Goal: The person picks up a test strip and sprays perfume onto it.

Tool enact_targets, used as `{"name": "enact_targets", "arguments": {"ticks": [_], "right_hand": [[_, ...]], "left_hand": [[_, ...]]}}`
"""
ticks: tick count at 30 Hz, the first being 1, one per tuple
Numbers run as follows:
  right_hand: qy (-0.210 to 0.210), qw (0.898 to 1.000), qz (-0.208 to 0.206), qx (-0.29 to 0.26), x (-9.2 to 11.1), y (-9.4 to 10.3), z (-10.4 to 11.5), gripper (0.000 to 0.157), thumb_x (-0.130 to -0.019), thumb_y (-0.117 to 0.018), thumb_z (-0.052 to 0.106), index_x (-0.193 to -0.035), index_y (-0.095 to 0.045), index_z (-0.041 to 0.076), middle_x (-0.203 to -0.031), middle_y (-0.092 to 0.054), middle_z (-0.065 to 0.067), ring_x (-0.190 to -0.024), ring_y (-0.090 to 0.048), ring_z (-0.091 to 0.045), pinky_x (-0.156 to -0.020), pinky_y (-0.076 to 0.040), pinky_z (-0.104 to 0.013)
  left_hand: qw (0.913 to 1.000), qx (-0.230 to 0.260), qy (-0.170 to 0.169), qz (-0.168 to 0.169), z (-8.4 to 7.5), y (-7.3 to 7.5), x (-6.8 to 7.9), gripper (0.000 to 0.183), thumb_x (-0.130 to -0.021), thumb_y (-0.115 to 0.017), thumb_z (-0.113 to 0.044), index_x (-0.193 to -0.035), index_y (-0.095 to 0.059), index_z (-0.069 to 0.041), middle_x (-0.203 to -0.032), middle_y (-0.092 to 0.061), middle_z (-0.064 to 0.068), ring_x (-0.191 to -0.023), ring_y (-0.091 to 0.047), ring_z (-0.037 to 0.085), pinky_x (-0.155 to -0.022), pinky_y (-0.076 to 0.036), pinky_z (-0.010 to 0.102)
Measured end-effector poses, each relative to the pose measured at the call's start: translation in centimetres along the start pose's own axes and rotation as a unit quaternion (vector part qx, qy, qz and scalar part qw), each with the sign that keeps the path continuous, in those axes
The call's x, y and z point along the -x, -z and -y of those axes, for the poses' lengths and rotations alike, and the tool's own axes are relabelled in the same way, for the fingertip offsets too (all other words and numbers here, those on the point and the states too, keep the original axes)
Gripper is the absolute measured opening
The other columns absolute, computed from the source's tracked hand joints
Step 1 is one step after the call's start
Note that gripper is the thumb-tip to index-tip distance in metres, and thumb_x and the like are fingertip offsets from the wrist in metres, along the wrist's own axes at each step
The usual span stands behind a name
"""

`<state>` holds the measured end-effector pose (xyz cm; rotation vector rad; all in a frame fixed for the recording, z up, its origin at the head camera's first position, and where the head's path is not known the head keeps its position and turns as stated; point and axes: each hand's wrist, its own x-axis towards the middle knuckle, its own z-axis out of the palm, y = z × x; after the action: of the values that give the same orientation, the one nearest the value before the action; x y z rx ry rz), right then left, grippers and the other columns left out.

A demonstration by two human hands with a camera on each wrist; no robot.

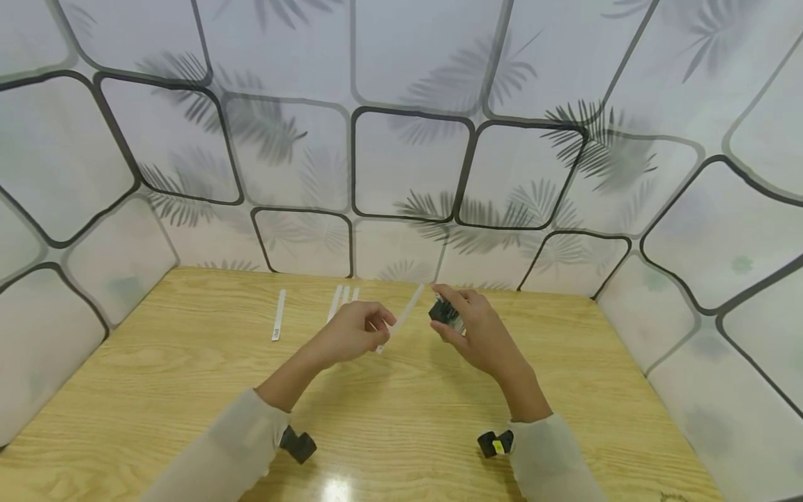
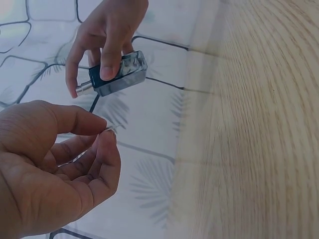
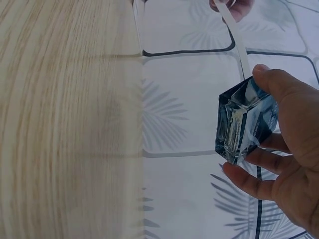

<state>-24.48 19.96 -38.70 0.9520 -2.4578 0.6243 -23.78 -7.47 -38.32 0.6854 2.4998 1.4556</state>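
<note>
My left hand (image 1: 351, 333) pinches a white paper strip (image 1: 409, 308) between thumb and forefinger near its lower end. The strip slants up and to the right, its far tip close to the bottle. In my right hand (image 1: 482, 335) is a dark, clear-glass perfume bottle (image 1: 444, 313), gripped by its sides and held above the table. The left wrist view shows the bottle (image 2: 119, 74) tilted, with a fingertip at its silver spray top (image 2: 84, 88). The thick glass base (image 3: 237, 127) faces the right wrist camera.
Several more white strips (image 1: 335, 303) lie on the wooden table (image 1: 389, 418) behind the left hand, with a separate one (image 1: 279, 315) farther left. Patterned cloth (image 1: 408, 167) stands along the table's back and sides. Both wrists carry small black cameras (image 1: 297, 445).
</note>
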Motion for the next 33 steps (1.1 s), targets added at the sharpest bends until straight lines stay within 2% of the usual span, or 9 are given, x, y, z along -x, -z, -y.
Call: {"name": "enact_targets", "arguments": {"ticks": [8,33], "right_hand": [[-0.002,1.000,0.000,0.002,0.04,-0.12,-0.09,0.062,-0.096,-0.074,0.027,-0.151,-0.048,0.015,-0.125,-0.063,-0.017,-0.113,-0.062,-0.035,-0.089,-0.055,-0.054],[-0.007,1.000,0.002,0.000,0.10,-0.15,0.00,0.062,-0.096,-0.075,0.027,-0.152,-0.048,0.016,-0.129,-0.062,-0.016,-0.116,-0.061,-0.035,-0.091,-0.054,-0.055]], "left_hand": [[0.9998,-0.017,-0.008,0.003,-0.37,-0.15,0.04,0.019,-0.097,-0.066,-0.007,-0.116,-0.069,-0.005,-0.094,-0.067,0.004,-0.075,-0.067,0.017,-0.066,-0.057,0.032],[0.9998,-0.011,-0.012,0.008,-0.45,-0.27,0.14,0.017,-0.097,-0.065,-0.007,-0.114,-0.069,-0.004,-0.093,-0.068,0.005,-0.074,-0.066,0.016,-0.065,-0.056,0.032]]}}
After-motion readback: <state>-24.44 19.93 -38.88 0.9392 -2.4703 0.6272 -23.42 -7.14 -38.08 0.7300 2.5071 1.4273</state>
